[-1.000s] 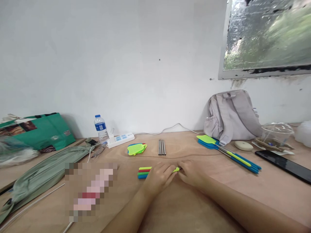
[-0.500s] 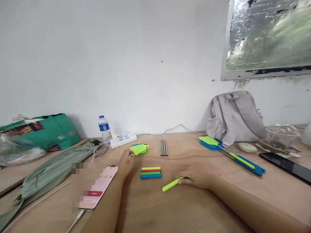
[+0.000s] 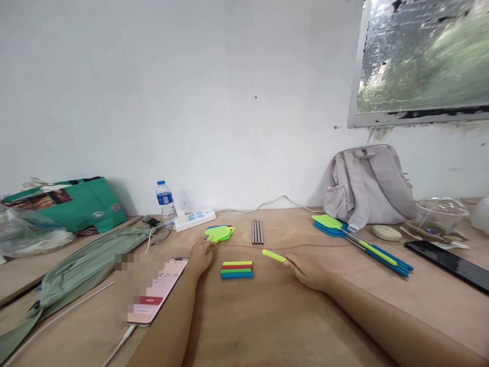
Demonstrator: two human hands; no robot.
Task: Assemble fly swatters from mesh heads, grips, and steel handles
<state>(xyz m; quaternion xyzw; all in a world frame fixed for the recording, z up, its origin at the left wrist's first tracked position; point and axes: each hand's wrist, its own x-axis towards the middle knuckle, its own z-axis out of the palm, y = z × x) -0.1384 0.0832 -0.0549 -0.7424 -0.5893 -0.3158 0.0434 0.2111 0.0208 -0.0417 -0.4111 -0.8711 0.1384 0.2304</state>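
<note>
My right hand is closed round one end of a lime-yellow fly swatter handle, whose other end points left and away from me. My left hand rests on the table with fingers loosely apart. Its fingertips are at the near edge of a pile of fly swatter heads, lime on top with blue and red edges showing. Between my hands several coloured handles lie side by side: yellow, red, green and blue. Beyond them several thin metal rods lie parallel.
Assembled fly swatters lie at the right before a grey backpack, near a black phone. On the left are a lit phone, a power strip, a water bottle, a green strap bag and a green bag.
My right hand has lifted the yellow handle away from me and swung its free end from pointing toward me to pointing away. My left hand has shifted slightly by the swatter heads.
</note>
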